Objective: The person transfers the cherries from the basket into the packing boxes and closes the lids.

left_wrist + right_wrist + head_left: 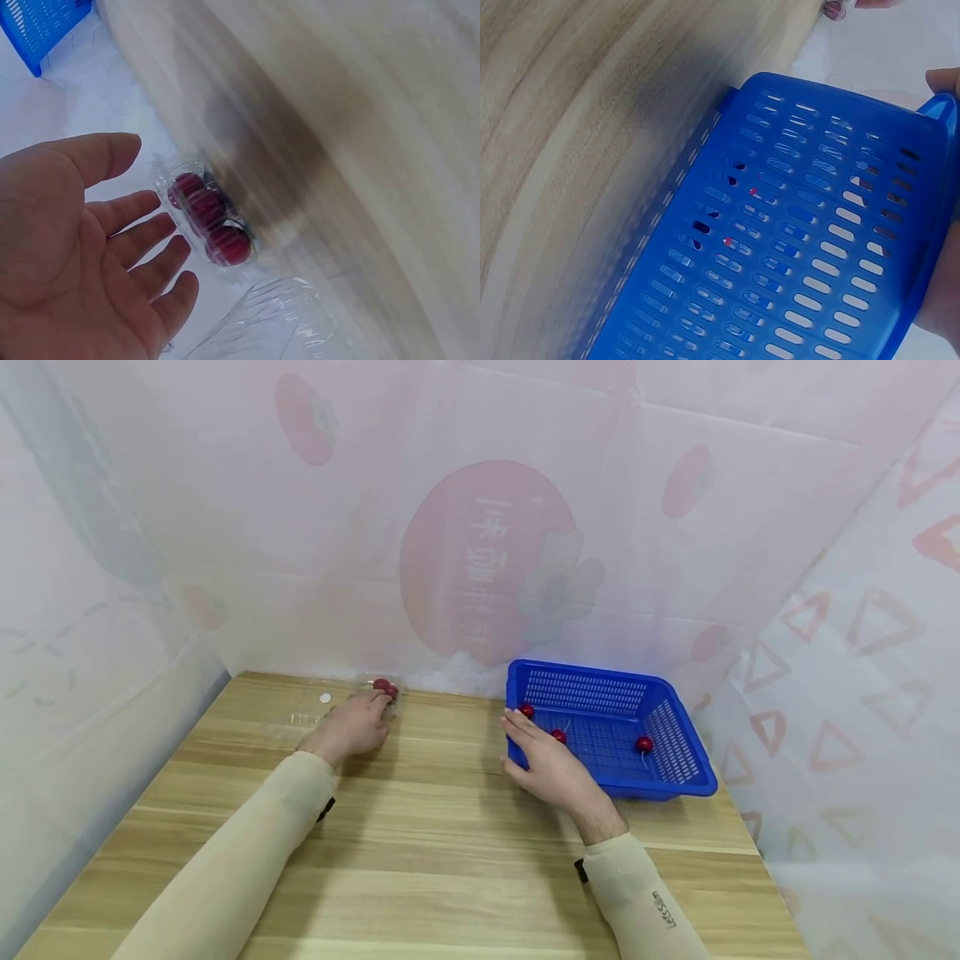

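Note:
A clear plastic clamshell box (296,720) lies open at the back left of the table, its compartment holding dark red cherries (229,245). My left hand (352,725) is beside that compartment, fingers loosely bent; in the left wrist view nothing is in its grasp. Over the near left rim of a blue plastic basket (686,774) lies my right hand (551,768), its fingers fairly straight. The right wrist view shows mostly the basket's slotted outer wall, so most of that hand is hidden there. Inside the basket are red cherries (644,744) with thin stems.
Both the box and the basket stand on a wood-grain table (420,860). A pale printed curtain (360,568) rises right behind the table's back edge, and more printed sheeting (847,710) hangs at the sides. A white round sticker (325,698) shows on the clear box.

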A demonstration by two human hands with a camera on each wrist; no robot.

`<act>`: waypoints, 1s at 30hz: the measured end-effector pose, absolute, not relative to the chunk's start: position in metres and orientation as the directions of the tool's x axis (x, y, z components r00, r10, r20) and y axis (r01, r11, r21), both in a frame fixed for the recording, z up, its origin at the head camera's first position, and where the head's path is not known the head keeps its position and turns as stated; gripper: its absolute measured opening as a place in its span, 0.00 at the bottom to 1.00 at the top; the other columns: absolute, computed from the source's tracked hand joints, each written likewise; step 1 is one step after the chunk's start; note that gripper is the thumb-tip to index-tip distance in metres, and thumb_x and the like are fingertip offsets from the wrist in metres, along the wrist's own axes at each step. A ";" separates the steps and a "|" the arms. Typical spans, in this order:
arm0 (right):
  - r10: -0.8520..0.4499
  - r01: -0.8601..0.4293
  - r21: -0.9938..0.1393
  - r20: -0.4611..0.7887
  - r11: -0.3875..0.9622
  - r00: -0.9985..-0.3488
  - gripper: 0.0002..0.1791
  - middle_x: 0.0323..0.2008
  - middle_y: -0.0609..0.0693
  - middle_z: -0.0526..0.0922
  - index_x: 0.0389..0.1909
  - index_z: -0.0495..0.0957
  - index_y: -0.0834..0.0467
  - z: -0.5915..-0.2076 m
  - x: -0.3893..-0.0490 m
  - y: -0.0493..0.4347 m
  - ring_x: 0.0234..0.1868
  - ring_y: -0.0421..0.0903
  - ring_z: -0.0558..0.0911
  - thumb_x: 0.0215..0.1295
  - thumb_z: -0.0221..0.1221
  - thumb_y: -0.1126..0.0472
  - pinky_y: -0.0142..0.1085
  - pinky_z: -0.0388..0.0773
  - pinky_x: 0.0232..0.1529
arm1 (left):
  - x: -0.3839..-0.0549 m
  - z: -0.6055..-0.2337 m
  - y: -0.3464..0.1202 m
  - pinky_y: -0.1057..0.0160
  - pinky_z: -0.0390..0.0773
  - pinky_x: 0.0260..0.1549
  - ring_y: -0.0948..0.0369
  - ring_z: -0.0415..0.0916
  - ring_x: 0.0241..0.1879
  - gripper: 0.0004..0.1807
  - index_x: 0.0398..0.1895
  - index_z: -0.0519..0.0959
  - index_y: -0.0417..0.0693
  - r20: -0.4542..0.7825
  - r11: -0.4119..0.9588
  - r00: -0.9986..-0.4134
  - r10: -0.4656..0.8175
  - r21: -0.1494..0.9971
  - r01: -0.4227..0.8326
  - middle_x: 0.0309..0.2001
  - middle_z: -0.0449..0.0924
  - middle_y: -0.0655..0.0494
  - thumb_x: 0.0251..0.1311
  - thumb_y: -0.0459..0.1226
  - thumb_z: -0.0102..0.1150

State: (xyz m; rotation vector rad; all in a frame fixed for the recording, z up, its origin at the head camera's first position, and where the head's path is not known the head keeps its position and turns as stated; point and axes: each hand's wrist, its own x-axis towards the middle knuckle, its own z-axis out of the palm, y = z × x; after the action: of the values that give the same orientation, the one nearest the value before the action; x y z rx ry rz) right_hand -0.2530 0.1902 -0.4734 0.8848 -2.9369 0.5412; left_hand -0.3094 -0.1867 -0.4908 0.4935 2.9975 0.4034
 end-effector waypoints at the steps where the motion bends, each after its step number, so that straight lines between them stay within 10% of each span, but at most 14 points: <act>1: -0.530 -0.538 -0.321 0.120 0.779 -0.840 0.39 0.94 0.57 0.65 0.91 0.68 0.63 -0.473 -0.253 0.190 0.95 0.57 0.66 0.89 0.65 0.50 0.57 0.79 0.87 | -0.309 -0.489 -0.187 0.30 0.68 0.91 0.27 0.68 0.87 0.36 0.87 0.68 0.27 -0.039 0.914 -0.944 0.327 0.267 0.305 0.87 0.68 0.25 0.84 0.37 0.57; 30: -0.523 -0.522 -0.334 0.094 0.785 -0.847 0.40 0.95 0.54 0.63 0.92 0.66 0.61 -0.473 -0.254 0.191 0.96 0.55 0.63 0.90 0.64 0.47 0.57 0.76 0.89 | -0.244 -0.450 -0.263 0.25 0.87 0.68 0.27 0.85 0.69 0.32 0.74 0.82 0.31 0.020 0.918 -0.937 0.349 0.192 0.346 0.73 0.84 0.26 0.77 0.44 0.77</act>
State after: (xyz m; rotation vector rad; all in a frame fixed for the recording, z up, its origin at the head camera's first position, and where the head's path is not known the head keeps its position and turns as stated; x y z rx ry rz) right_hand -0.2541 0.1907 -0.4735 0.8700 -2.9715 0.5547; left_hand -0.2439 -0.2627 -0.4496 0.5548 3.0619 0.3028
